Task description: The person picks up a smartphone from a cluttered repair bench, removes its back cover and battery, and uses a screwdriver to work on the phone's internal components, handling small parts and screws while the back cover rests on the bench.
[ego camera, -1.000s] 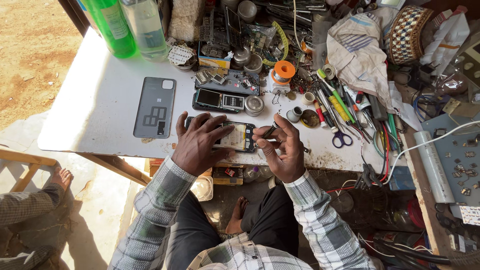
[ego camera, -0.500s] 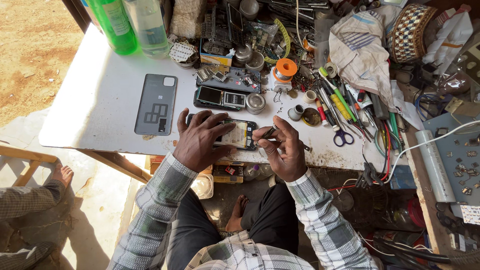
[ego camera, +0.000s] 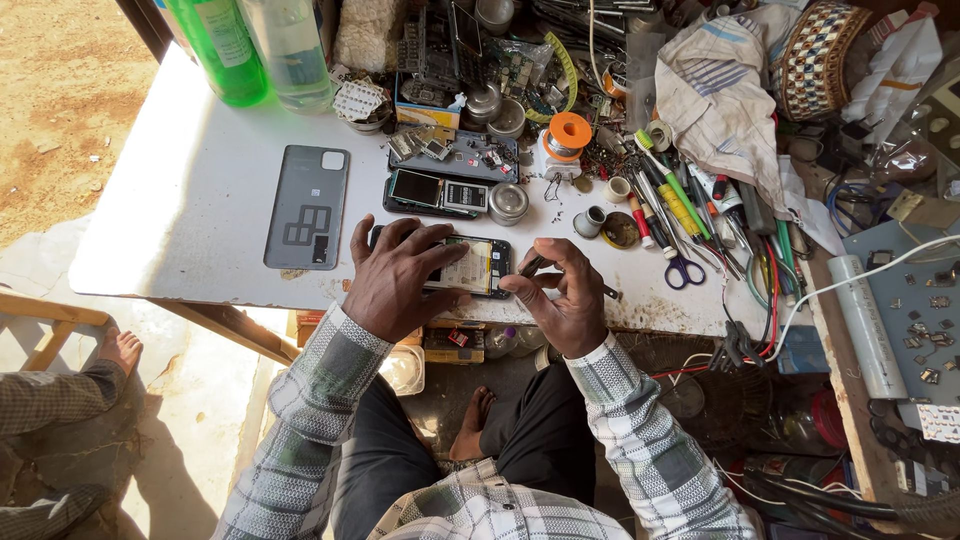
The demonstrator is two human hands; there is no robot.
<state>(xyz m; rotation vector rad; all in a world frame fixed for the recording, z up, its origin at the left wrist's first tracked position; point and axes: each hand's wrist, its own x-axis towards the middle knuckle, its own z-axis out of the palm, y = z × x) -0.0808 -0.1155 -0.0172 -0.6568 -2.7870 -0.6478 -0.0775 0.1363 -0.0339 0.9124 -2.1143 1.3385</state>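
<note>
The opened phone (ego camera: 470, 268) is lying at the white table's (ego camera: 190, 210) near edge, unmoved since a moment ago. Your left hand (ego camera: 400, 275) is still pressing it flat, fingers spread, while your right hand (ego camera: 565, 295) keeps pinching a thin tool (ego camera: 532, 266) at its right end.

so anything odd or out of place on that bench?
The grey back cover lies apart from the opened phone under the left hand. Small screws are scattered loose on the white table.
</note>
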